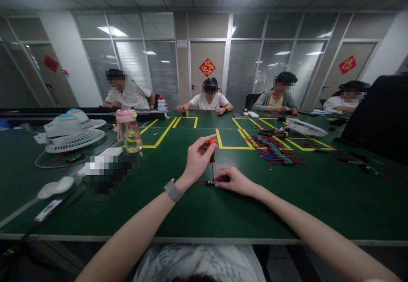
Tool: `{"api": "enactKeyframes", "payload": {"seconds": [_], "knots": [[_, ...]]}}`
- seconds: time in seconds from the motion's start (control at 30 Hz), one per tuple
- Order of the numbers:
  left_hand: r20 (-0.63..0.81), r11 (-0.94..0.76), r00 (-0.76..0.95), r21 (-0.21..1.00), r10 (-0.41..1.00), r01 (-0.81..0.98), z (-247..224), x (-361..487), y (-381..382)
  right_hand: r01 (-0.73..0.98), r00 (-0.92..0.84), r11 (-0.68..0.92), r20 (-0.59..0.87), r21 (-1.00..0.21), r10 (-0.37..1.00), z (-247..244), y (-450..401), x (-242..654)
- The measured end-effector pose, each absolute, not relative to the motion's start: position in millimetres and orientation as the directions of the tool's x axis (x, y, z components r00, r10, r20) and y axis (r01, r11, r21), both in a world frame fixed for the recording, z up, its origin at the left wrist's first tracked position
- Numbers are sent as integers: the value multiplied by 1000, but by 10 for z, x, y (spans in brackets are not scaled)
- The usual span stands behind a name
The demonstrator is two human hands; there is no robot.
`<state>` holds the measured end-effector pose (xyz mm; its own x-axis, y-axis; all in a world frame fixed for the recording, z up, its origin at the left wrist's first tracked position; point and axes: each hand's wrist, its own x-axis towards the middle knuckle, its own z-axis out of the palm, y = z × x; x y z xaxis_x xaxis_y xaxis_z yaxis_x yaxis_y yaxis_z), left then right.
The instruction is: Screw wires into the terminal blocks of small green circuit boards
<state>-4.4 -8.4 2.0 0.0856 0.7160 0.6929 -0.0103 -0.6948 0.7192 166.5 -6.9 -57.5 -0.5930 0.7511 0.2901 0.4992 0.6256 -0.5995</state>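
Green worktop [216, 218]: spreads beneath both your hands, with yellow tape [237, 147] marking outlines beyond them.
Board [210, 183]: small, lying flat on the worktop in front of you near the middle, long axis roughly left to right; a red wire [200, 181] runs off its left end.
Screwdriver [212, 158]: nearly upright over the board, orange-and-black handle uppermost, shaft down; whether the tip touches or stops just short is too small to tell.
Left grip [198, 158]: your thumb and fingers are clamped round the top of the handle; a watch [174, 190] sits on that wrist.
Right grip [235, 180]: your thumb and forefinger pinch the board's right end, the other fingers curled above it.
Board to grips: it lies below and slightly right of your left grip, and directly left of your right, which is nearer; the screwdriver's axis stands steeply across the board's flat one.
Wired boards [274, 149]: in a row with red and blue leads, beyond your right grip and well apart from it.
Bottle [130, 133]: upright to your left, with fans [75, 135] farther left.
Co-workers [208, 102]: seated along the far side, their hands well apart from yours.
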Motion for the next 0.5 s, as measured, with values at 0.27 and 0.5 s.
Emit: {"api": "enactKeyframes", "payload": {"seconds": [0.27, 0.5], "knots": [[679, -675, 140, 733, 720, -82, 29, -45, -90, 480, -593, 627, 300, -614, 747, -572, -76, 1662], [774, -766, 33, 618, 632, 177, 26, -61, -101, 492, -592, 629, 298, -602, 749, -572, -75, 1661]]}}
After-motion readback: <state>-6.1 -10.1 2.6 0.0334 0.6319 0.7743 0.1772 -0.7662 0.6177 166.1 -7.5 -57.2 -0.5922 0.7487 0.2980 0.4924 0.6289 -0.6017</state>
